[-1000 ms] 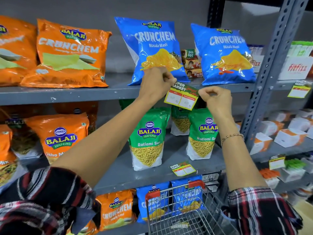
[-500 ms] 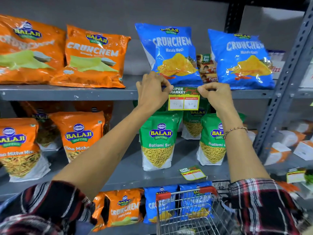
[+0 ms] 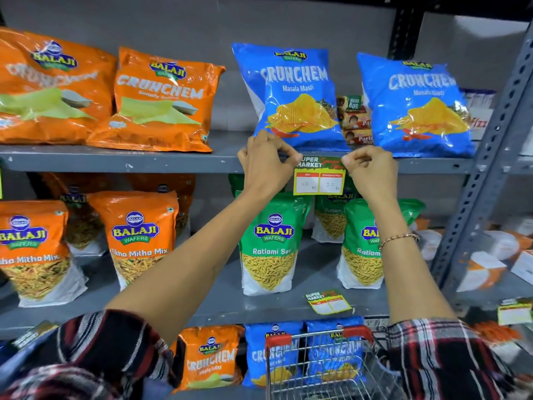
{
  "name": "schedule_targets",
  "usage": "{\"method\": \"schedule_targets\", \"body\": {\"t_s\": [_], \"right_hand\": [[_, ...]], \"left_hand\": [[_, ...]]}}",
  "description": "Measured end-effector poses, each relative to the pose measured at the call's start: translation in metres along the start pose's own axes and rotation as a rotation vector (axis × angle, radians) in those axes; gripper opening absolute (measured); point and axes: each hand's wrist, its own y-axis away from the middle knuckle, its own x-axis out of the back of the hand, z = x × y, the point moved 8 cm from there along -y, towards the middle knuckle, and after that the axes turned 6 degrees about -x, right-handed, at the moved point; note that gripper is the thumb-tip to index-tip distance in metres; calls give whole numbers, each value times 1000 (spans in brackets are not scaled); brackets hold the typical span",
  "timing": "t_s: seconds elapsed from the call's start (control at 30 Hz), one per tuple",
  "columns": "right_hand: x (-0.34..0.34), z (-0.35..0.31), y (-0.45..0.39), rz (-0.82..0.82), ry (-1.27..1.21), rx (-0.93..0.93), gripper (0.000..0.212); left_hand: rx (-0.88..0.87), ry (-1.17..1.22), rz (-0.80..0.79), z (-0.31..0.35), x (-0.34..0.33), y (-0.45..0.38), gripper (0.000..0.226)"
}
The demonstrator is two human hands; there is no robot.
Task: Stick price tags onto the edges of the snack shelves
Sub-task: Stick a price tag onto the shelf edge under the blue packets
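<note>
A yellow-green price tag (image 3: 319, 178) with two white price boxes sits level against the front edge of the upper grey shelf (image 3: 121, 163), below two blue Crunchem bags (image 3: 291, 96). My left hand (image 3: 266, 166) pinches its top left corner. My right hand (image 3: 370, 170) pinches its top right corner. Both sets of fingers press the tag's top strip onto the shelf edge. A second tag (image 3: 328, 301) lies flat on the middle shelf near its front edge.
Orange Crunchem bags (image 3: 158, 99) fill the upper shelf's left. Green Ratlami Sev packs (image 3: 269, 243) and orange mix packs (image 3: 138, 235) stand on the middle shelf. A wire cart with red handle (image 3: 317, 334) is below. A perforated upright (image 3: 490, 157) stands right, with another tag (image 3: 514, 311) beyond.
The tag went from tilted and held off the shelf to level and pressed against the upper shelf edge. Both hands rose with it. The view shifted left.
</note>
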Motion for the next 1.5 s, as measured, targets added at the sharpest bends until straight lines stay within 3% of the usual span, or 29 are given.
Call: {"method": "schedule_targets", "body": {"t_s": [0.33, 0.83, 1.07, 1.13, 1.3, 1.5], "right_hand": [[1, 3, -3, 11, 72, 27, 10], [2, 5, -1, 154, 72, 78, 14], [-7, -7, 9, 168, 28, 106, 63], [-12, -6, 12, 196, 54, 111, 68], [-5, 8, 9, 254, -42, 11, 62], [2, 24, 5, 277, -156, -117, 46]], "left_hand": [[20, -31, 27, -2, -10, 0, 8], [-47, -89, 164, 3, -14, 6, 12], [-73, -4, 214, 6, -14, 8, 46], [-66, -28, 214, 6, -17, 8, 58], [-48, -9, 231, 3, -17, 7, 55], [-99, 66, 192, 1, -12, 6, 32]]}}
